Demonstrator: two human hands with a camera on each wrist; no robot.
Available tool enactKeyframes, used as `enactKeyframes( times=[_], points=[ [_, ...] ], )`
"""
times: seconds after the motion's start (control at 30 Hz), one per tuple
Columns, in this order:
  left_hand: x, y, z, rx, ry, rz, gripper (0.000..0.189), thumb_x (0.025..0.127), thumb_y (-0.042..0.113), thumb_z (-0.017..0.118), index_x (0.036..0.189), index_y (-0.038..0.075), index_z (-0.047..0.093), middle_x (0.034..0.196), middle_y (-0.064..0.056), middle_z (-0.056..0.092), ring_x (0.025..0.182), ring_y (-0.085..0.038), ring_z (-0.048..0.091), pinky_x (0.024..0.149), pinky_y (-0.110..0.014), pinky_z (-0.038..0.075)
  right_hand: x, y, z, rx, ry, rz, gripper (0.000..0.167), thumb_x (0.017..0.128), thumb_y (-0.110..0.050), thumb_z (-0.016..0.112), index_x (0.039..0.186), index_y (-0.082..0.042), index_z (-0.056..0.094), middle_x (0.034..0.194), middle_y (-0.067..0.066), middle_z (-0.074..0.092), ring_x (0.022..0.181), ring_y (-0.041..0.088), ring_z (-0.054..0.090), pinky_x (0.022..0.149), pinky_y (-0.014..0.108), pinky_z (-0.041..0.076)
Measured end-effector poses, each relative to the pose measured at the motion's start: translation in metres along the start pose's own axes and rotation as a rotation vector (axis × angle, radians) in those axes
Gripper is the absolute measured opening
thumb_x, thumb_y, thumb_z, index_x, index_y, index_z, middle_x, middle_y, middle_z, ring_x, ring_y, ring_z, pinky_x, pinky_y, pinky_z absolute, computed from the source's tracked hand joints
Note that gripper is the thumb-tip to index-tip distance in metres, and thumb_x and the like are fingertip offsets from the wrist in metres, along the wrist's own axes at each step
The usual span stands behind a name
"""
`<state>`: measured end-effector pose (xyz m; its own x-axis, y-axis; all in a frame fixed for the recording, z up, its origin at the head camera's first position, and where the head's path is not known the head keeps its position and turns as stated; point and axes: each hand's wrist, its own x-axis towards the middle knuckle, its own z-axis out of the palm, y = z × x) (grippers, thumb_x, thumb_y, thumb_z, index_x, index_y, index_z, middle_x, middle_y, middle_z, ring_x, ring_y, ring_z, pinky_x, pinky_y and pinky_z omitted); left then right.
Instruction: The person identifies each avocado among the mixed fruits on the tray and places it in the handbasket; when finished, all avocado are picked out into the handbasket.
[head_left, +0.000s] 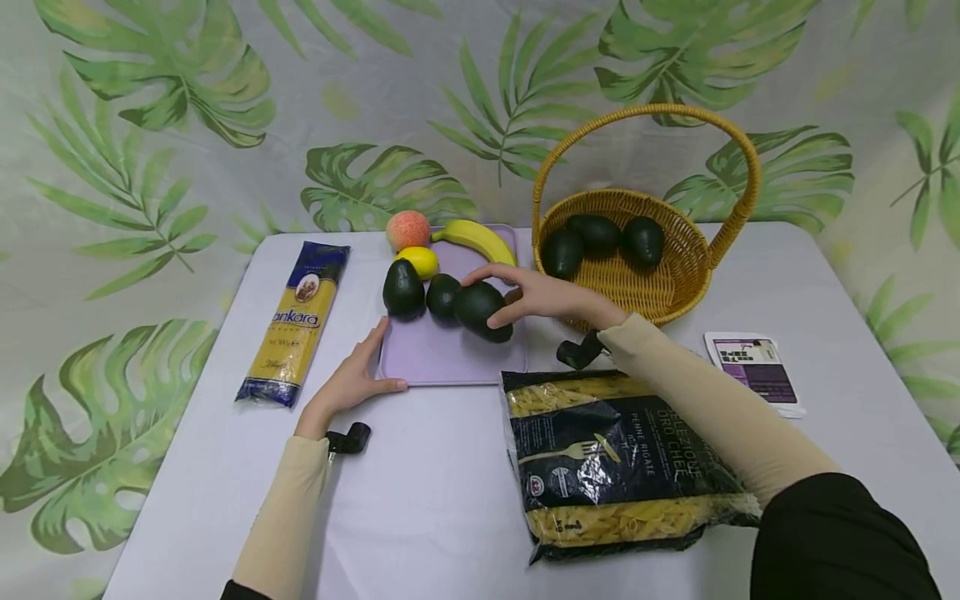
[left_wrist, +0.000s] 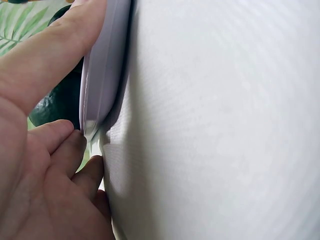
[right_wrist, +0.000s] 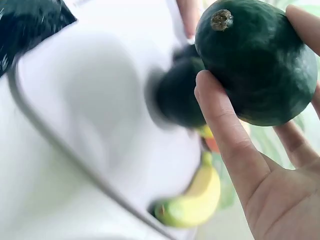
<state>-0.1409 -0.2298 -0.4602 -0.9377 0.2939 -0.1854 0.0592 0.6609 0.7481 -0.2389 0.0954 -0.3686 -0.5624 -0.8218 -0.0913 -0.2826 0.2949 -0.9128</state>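
In the head view my right hand [head_left: 543, 298] holds a dark green avocado [head_left: 480, 312] above the lilac tray [head_left: 450, 362]. The right wrist view shows this avocado [right_wrist: 260, 60] between thumb and fingers, its stem end visible. My left hand [head_left: 356, 375] touches the tray's near left corner, thumb along the front edge and fingers at the left side. Two more avocados lie on the tray, one [head_left: 403, 290] at the left and one [head_left: 441, 298] partly behind the held one. Behind them are a lemon [head_left: 420, 262], a peach [head_left: 408, 231] and a banana [head_left: 480, 239].
A wicker basket [head_left: 675, 292] with a tall handle stands at the back right, three avocados inside. A penne bag [head_left: 600, 458] lies under my right forearm. A long pasta pack [head_left: 296, 325] is on the left, a white and purple package [head_left: 753, 371] on the right.
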Motion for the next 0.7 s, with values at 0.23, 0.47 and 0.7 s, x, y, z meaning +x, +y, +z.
enactKeyframes(
  times=[0.23,0.47,0.7],
  points=[
    [0.0,0.0,0.001,-0.002,-0.001,-0.01,0.107,0.081,0.033,0.077,0.155,0.016,0.002,0.159,-0.012,0.002,0.142,-0.041,-0.001,0.113,-0.057,0.001,-0.036,-0.003,-0.031,0.093,0.148,0.066,0.059,0.086,-0.014,0.07,0.139,-0.016,0.044,0.145,0.004,0.032,0.116,0.033,0.049,0.095,0.047,0.044],
    [0.0,0.0,0.001,-0.002,-0.001,-0.002,0.107,0.081,0.033,0.077,0.155,0.016,0.002,0.159,-0.012,0.002,0.142,-0.04,-0.001,0.113,-0.057,0.0,-0.067,0.016,-0.065,0.127,0.296,0.128,0.061,0.088,-0.013,0.07,0.141,-0.016,0.041,0.144,0.005,0.029,0.122,0.03,0.042,0.093,0.044,0.046],
    [0.0,0.0,0.001,-0.002,-0.002,-0.002,0.107,0.081,0.033,0.077,0.155,0.016,0.002,0.159,-0.012,0.002,0.142,-0.04,-0.001,0.113,-0.057,0.0,-0.09,0.032,-0.095,0.175,0.446,0.23,0.062,0.091,-0.017,0.066,0.144,-0.018,0.035,0.148,0.004,0.018,0.107,0.025,0.044,0.075,0.033,0.05]
  ],
)
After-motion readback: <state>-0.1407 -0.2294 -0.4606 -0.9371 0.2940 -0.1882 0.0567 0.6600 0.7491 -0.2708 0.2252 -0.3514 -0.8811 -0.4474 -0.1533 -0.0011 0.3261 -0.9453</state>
